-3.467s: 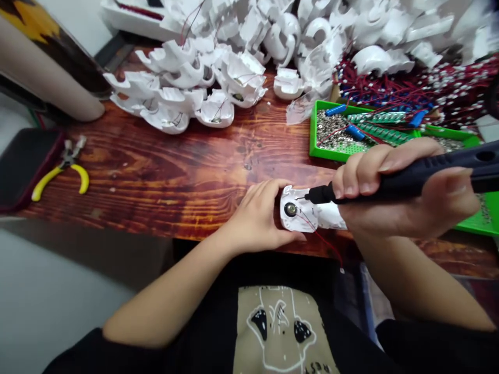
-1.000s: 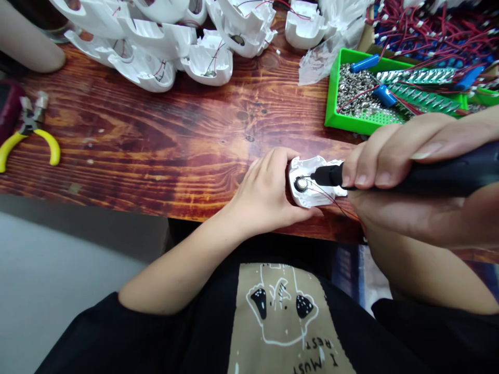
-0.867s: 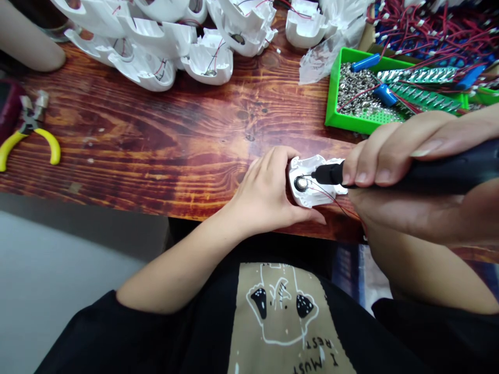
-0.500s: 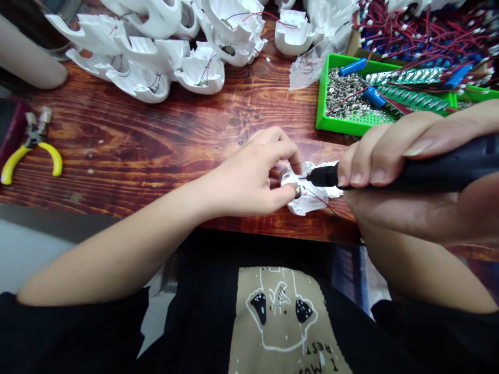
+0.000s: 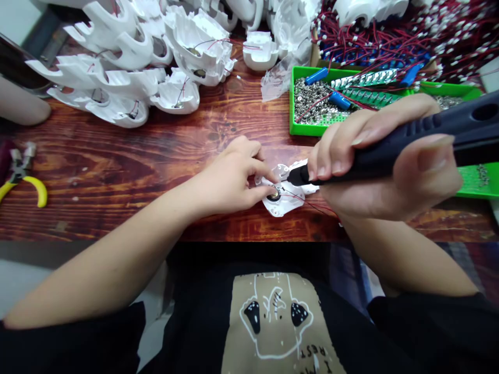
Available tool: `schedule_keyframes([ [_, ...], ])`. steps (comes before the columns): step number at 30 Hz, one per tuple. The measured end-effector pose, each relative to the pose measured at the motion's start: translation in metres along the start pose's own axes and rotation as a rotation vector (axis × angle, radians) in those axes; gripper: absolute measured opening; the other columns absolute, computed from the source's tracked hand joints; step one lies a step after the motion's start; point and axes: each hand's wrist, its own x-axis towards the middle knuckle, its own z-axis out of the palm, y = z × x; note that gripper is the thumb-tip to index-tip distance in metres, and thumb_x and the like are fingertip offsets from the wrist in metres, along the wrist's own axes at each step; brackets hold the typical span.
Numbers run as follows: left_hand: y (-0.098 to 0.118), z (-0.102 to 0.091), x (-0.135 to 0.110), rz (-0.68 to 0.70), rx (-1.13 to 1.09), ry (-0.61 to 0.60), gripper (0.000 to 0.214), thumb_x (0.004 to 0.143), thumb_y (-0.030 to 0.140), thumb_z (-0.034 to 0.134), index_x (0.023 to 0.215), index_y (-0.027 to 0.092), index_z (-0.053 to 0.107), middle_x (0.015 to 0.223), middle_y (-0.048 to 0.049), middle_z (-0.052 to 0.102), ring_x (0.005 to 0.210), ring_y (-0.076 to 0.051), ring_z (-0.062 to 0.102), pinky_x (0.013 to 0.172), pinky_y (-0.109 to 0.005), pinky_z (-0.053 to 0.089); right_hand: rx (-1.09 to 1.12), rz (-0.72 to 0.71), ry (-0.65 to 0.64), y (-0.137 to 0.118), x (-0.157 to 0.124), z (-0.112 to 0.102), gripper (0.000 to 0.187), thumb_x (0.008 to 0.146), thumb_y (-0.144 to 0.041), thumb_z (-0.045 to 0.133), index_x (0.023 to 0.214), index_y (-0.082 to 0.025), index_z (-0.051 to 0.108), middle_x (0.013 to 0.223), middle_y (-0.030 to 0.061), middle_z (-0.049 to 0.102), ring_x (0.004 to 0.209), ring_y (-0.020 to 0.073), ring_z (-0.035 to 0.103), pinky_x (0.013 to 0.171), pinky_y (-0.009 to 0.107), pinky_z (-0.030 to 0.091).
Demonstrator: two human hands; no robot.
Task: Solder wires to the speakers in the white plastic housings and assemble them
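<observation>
My left hand (image 5: 230, 176) rests its fingertips on a small round metal disc (image 5: 274, 194) set in a white plastic shell (image 5: 286, 202), which lies on the wooden table (image 5: 97, 171). My right hand (image 5: 374, 161) grips a black soldering pen (image 5: 405, 145). The pen's narrow tip (image 5: 295, 176) sits just above the shell, close to the disc. Thin red and dark wires (image 5: 307, 202) trail from the shell to the right. My right fingers hide part of the shell's far side.
Many white plastic shells (image 5: 113, 78) with wires are heaped at the back. Right of them stands a green tray (image 5: 312, 109) of silver metal bits and blue cylinders, below a tangle of red wires (image 5: 385, 36). Yellow-handled pliers (image 5: 23, 187) lie at left, beside another person's forearm (image 5: 19, 106).
My left hand has shifted from wrapping the shell to pinching at the disc with its fingertips. The shell now lies flatter, and the view has moved back, showing more of the table.
</observation>
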Motion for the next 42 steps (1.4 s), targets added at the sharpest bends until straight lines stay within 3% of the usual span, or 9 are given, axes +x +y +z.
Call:
schedule_keyframes([
  [4, -0.003, 0.002, 0.001, -0.021, -0.013, 0.007, 0.01, 0.084, 0.033, 0.075, 0.088, 0.028, 0.083, 0.088, -0.0062, 0.061, 0.097, -0.024, 0.053, 0.09, -0.042, 0.043, -0.013, 0.027, -0.002, -0.001, 0.0, 0.001, 0.033, 0.076, -0.048, 0.079, 0.066, -0.026, 0.055, 0.049, -0.0066, 0.047, 0.041, 0.0138, 0.046, 0.04, 0.034, 0.039],
  [13, -0.004, 0.01, 0.002, 0.176, 0.066, 0.194, 0.009, 0.083, 0.03, 0.075, 0.075, 0.025, 0.078, 0.092, -0.0053, 0.07, 0.097, -0.024, 0.056, 0.092, -0.045, 0.041, 0.01, -0.038, 0.007, -0.003, 0.005, -0.003, 0.036, 0.075, -0.051, 0.079, 0.067, -0.024, 0.057, 0.049, -0.0064, 0.048, 0.04, 0.0131, 0.047, 0.037, 0.034, 0.039],
  [18, -0.005, 0.003, 0.003, 0.144, -0.096, 0.263, 0.011, 0.088, 0.03, 0.067, 0.081, 0.022, 0.072, 0.099, -0.0047, 0.073, 0.094, -0.02, 0.062, 0.094, -0.041, 0.045, -0.017, -0.094, 0.087, -0.016, 0.01, -0.008, 0.034, 0.084, -0.052, 0.071, 0.068, -0.024, 0.061, 0.051, -0.0033, 0.049, 0.043, 0.0145, 0.048, 0.039, 0.037, 0.039],
  [23, -0.008, -0.005, 0.005, 0.118, 0.006, 0.209, 0.01, 0.087, 0.029, 0.068, 0.083, 0.023, 0.075, 0.092, -0.0046, 0.069, 0.094, -0.021, 0.058, 0.095, -0.041, 0.043, -0.076, -0.1, 0.21, -0.022, 0.01, -0.008, 0.039, 0.094, -0.051, 0.06, 0.068, -0.022, 0.061, 0.055, -0.0027, 0.047, 0.046, 0.0133, 0.046, 0.043, 0.038, 0.039],
  [29, -0.011, 0.0, 0.01, 0.132, 0.145, 0.079, 0.014, 0.086, 0.033, 0.071, 0.092, 0.026, 0.082, 0.094, -0.0069, 0.063, 0.097, -0.024, 0.052, 0.092, -0.043, 0.04, -0.005, -0.118, 0.069, -0.008, 0.015, -0.013, 0.029, 0.086, -0.047, 0.071, 0.071, -0.025, 0.059, 0.053, -0.004, 0.05, 0.043, 0.014, 0.049, 0.039, 0.036, 0.041],
  [33, -0.011, 0.0, 0.009, 0.134, 0.096, 0.052, 0.011, 0.088, 0.03, 0.072, 0.088, 0.024, 0.081, 0.094, -0.0068, 0.064, 0.096, -0.023, 0.052, 0.09, -0.04, 0.041, 0.063, -0.293, -0.034, -0.003, 0.022, -0.014, 0.037, 0.081, -0.053, 0.071, 0.062, -0.026, 0.054, 0.046, -0.0056, 0.044, 0.033, 0.0126, 0.041, 0.029, 0.034, 0.031],
  [38, -0.013, 0.003, 0.008, 0.168, 0.126, 0.123, 0.012, 0.092, 0.029, 0.068, 0.089, 0.021, 0.078, 0.097, -0.0065, 0.067, 0.098, -0.023, 0.054, 0.093, -0.041, 0.041, 0.065, -0.14, 0.065, -0.01, 0.015, -0.013, 0.025, 0.083, -0.042, 0.073, 0.07, -0.025, 0.06, 0.053, -0.0046, 0.05, 0.042, 0.0135, 0.048, 0.04, 0.034, 0.041],
  [42, -0.014, 0.001, 0.008, 0.162, 0.04, 0.224, 0.015, 0.096, 0.03, 0.064, 0.09, 0.018, 0.071, 0.096, -0.0062, 0.07, 0.097, -0.021, 0.058, 0.095, -0.04, 0.044, 0.091, -0.17, 0.097, -0.01, 0.016, -0.01, 0.025, 0.085, -0.037, 0.07, 0.069, -0.023, 0.058, 0.052, -0.0042, 0.049, 0.041, 0.0129, 0.048, 0.039, 0.033, 0.039],
])
